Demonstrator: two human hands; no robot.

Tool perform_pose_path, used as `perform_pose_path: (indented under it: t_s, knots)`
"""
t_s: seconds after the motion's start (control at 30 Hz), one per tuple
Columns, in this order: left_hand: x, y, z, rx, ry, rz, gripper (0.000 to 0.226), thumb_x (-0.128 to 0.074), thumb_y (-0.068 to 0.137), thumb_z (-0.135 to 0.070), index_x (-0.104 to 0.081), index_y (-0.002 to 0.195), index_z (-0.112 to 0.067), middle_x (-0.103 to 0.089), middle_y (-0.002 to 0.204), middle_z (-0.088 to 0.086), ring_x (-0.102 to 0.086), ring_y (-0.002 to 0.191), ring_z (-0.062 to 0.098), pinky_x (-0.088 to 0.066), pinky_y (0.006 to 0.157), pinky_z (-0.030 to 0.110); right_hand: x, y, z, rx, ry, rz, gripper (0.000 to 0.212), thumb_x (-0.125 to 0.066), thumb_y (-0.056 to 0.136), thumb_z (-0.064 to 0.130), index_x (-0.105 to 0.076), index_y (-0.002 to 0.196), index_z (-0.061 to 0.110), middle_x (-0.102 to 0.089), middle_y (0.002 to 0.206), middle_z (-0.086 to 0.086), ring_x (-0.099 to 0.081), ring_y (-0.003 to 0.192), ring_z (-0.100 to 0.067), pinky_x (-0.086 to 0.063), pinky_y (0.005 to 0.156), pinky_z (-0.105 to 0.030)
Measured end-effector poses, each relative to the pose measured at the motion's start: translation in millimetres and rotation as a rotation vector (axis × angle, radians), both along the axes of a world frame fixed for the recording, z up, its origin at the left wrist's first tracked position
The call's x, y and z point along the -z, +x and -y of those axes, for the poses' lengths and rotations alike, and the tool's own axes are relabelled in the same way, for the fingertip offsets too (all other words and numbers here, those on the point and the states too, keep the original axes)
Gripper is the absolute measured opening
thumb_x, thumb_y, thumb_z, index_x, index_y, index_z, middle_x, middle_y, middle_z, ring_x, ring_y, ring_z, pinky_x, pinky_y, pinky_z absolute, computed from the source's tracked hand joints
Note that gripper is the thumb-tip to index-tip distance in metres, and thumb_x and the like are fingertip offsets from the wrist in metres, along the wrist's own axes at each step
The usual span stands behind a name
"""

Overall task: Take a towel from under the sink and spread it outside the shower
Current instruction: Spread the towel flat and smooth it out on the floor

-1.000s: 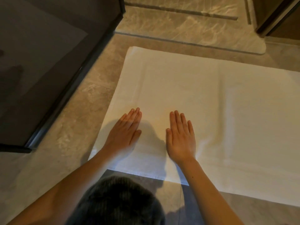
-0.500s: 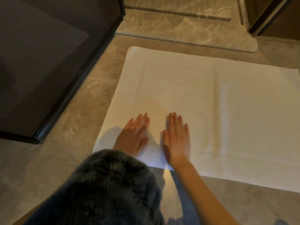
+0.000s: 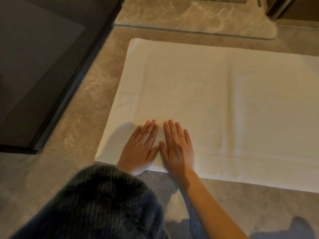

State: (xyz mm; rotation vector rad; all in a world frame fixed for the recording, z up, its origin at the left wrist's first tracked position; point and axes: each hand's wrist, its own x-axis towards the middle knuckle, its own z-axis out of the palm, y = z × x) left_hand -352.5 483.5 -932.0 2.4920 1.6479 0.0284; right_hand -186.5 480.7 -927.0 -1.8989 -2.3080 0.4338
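Note:
A white towel [image 3: 215, 94] lies spread flat on the marbled floor, its far edge close to the raised shower threshold [image 3: 198, 23]. My left hand [image 3: 140, 147] and my right hand [image 3: 177, 147] rest palm down on the towel near its front left corner, side by side, thumbs almost touching. Both hands are flat with fingers extended and hold nothing. A dark ribbed sleeve [image 3: 96, 204] covers my left forearm.
A dark glass panel with a black frame [image 3: 51, 75] stands at the left, its bottom rail running diagonally along the floor. A dark door frame [image 3: 283, 6] shows at the top right. Beige marbled floor [image 3: 77, 135] surrounds the towel.
Both hands have slid together towards each other and back towards the towel's front edge. The dark sleeve has come forward over my left forearm. The towel lies as before.

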Motion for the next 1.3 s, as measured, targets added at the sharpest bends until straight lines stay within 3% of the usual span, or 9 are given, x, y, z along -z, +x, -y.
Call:
perform_pose_path:
  t_s: [0.3, 0.5, 0.73, 0.97, 1.13, 1.3]
  knots:
    - [6, -51, 7, -0.197, -0.040, -0.052, 0.067, -0.021, 0.101, -0.046, 0.002, 0.154, -0.012, 0.004, 0.163, 0.004, 0.003, 0.149, 0.016, 0.006, 0.119, 0.027, -1, 37, 6, 0.074, 0.005, 0.055, 0.057, -0.019, 0.103, 0.033, -0.007, 0.156, 0.014, -0.006, 0.163, -0.003, -0.001, 0.150, -0.019, -0.001, 0.122, -0.037]
    - [5, -53, 11, -0.199, -0.021, -0.031, 0.068, -0.019, 0.101, -0.048, 0.001, 0.154, -0.012, 0.000, 0.163, 0.005, -0.001, 0.150, 0.017, 0.001, 0.120, 0.030, -3, 33, 8, 0.078, -0.007, 0.032, 0.057, -0.023, 0.103, 0.030, -0.008, 0.155, 0.014, -0.007, 0.163, -0.003, -0.002, 0.150, -0.019, 0.000, 0.122, -0.036]
    - [7, -53, 10, -0.223, -0.036, -0.001, 0.069, -0.018, 0.099, -0.052, 0.003, 0.154, -0.016, 0.005, 0.163, 0.001, 0.002, 0.149, 0.015, -0.005, 0.119, 0.034, -5, 79, 14, 0.201, -0.020, 0.035, 0.059, -0.008, 0.100, 0.035, 0.000, 0.156, 0.017, 0.002, 0.163, 0.003, 0.007, 0.149, -0.013, 0.002, 0.122, -0.034]
    - [-2, -51, 12, -0.216, -0.057, -0.023, 0.071, -0.019, 0.098, -0.051, -0.003, 0.154, -0.010, -0.005, 0.162, 0.005, -0.004, 0.149, 0.017, -0.002, 0.120, 0.030, -8, 81, 11, 0.227, -0.049, 0.013, 0.059, -0.016, 0.101, 0.033, 0.006, 0.155, 0.020, 0.008, 0.163, 0.005, 0.012, 0.148, -0.010, 0.011, 0.119, -0.030]
    - [-12, -40, 4, -0.208, -0.014, -0.068, 0.074, -0.015, 0.097, -0.055, -0.009, 0.153, -0.007, -0.005, 0.162, 0.006, -0.003, 0.149, 0.019, -0.001, 0.120, 0.034, -15, 81, 8, 0.224, -0.054, -0.089, 0.059, -0.021, 0.102, 0.033, -0.001, 0.156, 0.019, 0.002, 0.163, 0.005, 0.009, 0.149, -0.011, 0.008, 0.120, -0.030]
    - [-30, 11, -28, -0.094, 0.020, 0.051, 0.068, -0.015, 0.099, -0.049, -0.008, 0.154, -0.009, -0.001, 0.162, 0.003, 0.000, 0.149, 0.017, 0.003, 0.120, 0.032, -24, 87, -5, 0.215, 0.012, -0.138, 0.056, -0.024, 0.104, 0.030, -0.009, 0.156, 0.016, -0.006, 0.163, 0.002, 0.003, 0.150, -0.013, 0.004, 0.121, -0.030]
